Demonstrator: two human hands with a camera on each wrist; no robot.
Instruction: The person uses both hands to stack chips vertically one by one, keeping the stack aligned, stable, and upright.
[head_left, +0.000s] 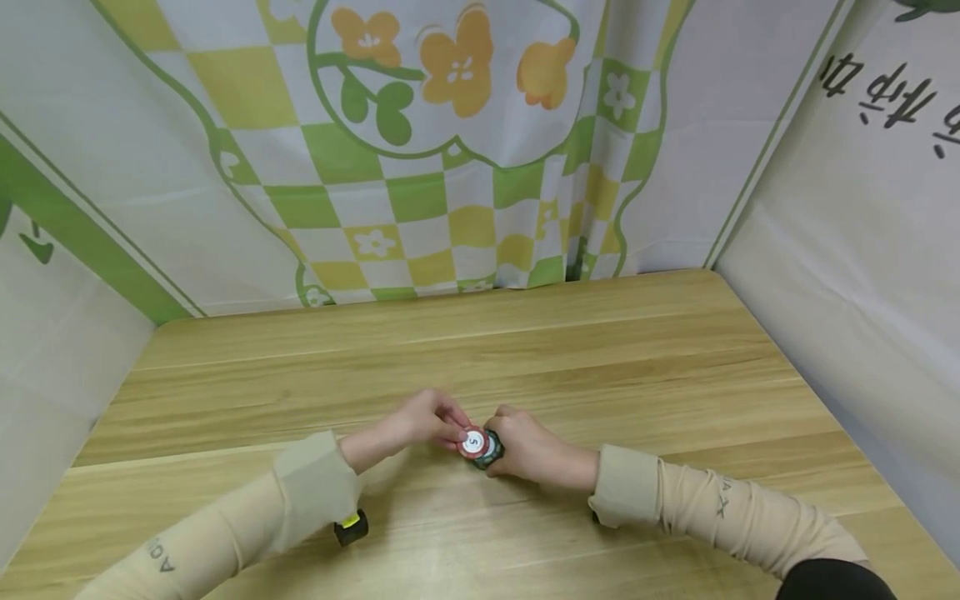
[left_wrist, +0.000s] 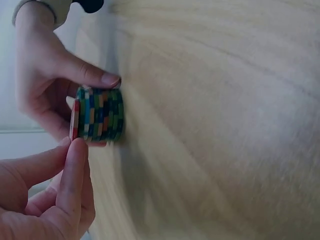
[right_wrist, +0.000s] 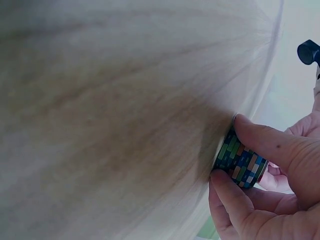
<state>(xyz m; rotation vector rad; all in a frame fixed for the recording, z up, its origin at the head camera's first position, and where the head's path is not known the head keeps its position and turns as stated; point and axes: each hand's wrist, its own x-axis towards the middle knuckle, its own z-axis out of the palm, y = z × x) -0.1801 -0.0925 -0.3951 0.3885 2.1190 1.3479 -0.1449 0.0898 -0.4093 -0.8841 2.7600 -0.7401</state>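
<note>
A stack of poker chips [left_wrist: 104, 116] stands on the wooden table, its edges patterned in green, blue and orange. My right hand [head_left: 532, 450] grips the stack from the right, thumb on one side and fingers on the other, as the right wrist view shows around the chips [right_wrist: 242, 161]. Between thumb and fingers, my left hand [head_left: 426, 421] pinches a red poker chip [head_left: 472, 443] with a white centre marked 5. That chip lies flat over the stack's top, overlapping it and jutting out toward the left hand.
Wooden tabletop [head_left: 562, 350] spreads around both hands. A patterned curtain [head_left: 450, 192] hangs along the far edge, with white cloth walls [head_left: 862, 250] at the sides. A small black device [head_left: 351, 528] with a yellow mark sits under the left cuff.
</note>
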